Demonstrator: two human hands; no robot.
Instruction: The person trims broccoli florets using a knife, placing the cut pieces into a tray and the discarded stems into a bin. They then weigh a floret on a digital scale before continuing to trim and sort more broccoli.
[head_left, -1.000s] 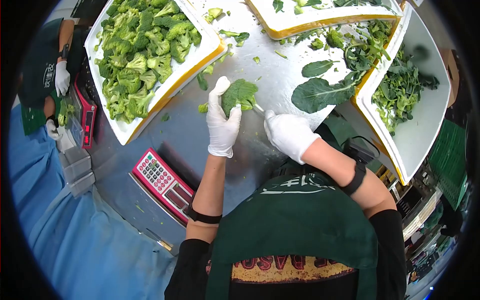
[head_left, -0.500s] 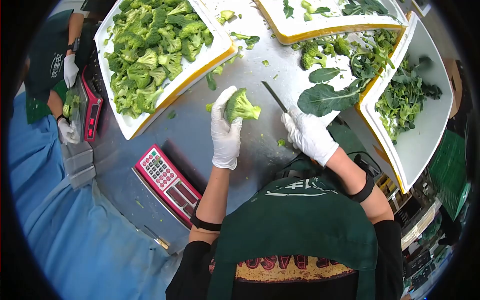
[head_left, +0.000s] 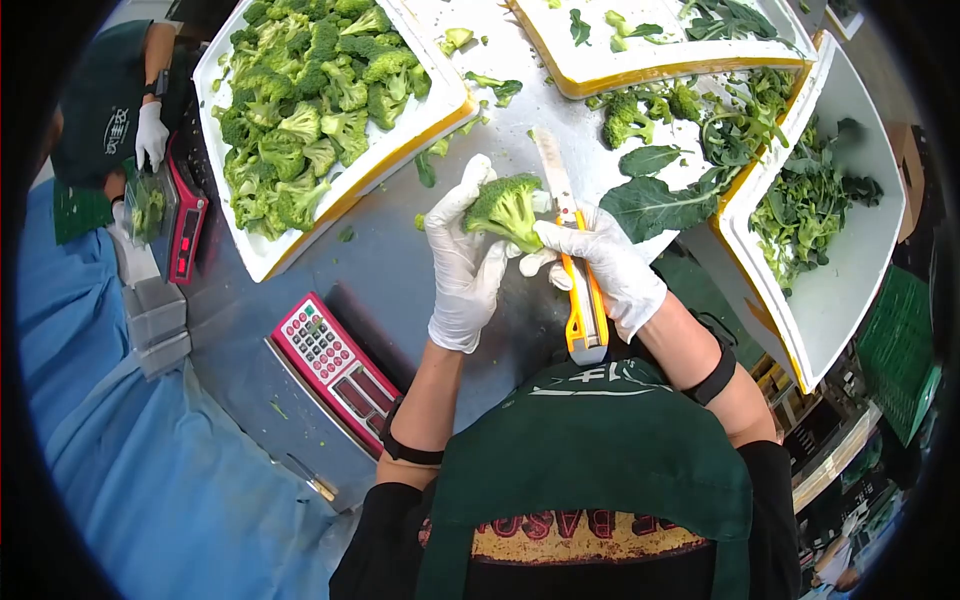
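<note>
A broccoli floret (head_left: 507, 210) is between my two gloved hands, its stem angled toward the right. My left hand (head_left: 462, 265) cups its crown side, with the thumb below near the stem. In my right hand (head_left: 610, 265) is a utility knife (head_left: 583, 290) with an orange-yellow handle, its blade pointing away from me. The right thumb and fingertips also touch the floret's stem end. A small green piece shows behind the left hand, mostly hidden. To the right of the blade lies a large broccoli leaf (head_left: 650, 208).
A white foam box (head_left: 455, 95) full of florets stands at upper left. Another foam box (head_left: 600, 75) with trimmings is at the top; a third, a foam bin (head_left: 850, 250), holds leaves. A red scale (head_left: 335, 355) sits at lower left. A co-worker's gloved hand (head_left: 151, 135) is beside another scale (head_left: 185, 225).
My right hand has moved left to the floret and turned the knife, so its orange handle now shows. The floret has tilted and shifted right. My left fingers have spread somewhat.
</note>
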